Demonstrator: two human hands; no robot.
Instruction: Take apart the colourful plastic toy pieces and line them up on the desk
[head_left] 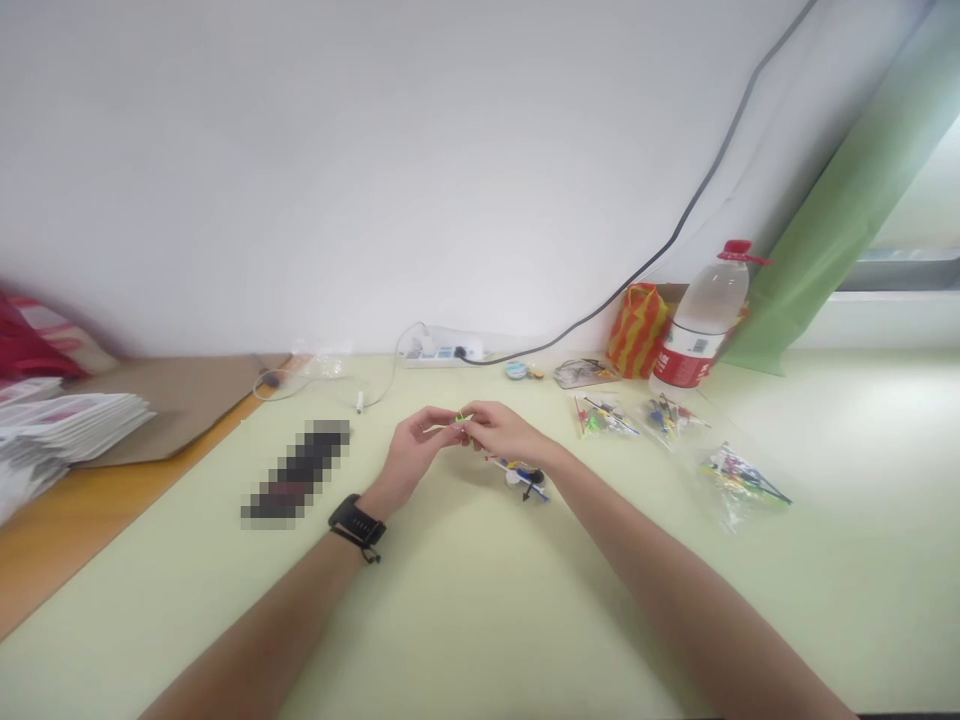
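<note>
My left hand (414, 447) and my right hand (501, 432) meet above the middle of the table (465, 600). Their fingertips pinch together on a small bright green piece (460, 418), mostly hidden by the fingers, so its kind does not show. Below my right hand lies a loose group of small parts (517, 475), with blue, white, yellow and black among them. A black watch (358, 522) is on my left wrist.
Several clear bags of small parts (731, 480) lie at the right, before a large water bottle (697, 320) and a striped bag (637, 328). A power strip (442, 350) sits against the wall. Stacked printed sheets (75, 425) and brown cardboard (187, 405) occupy the left.
</note>
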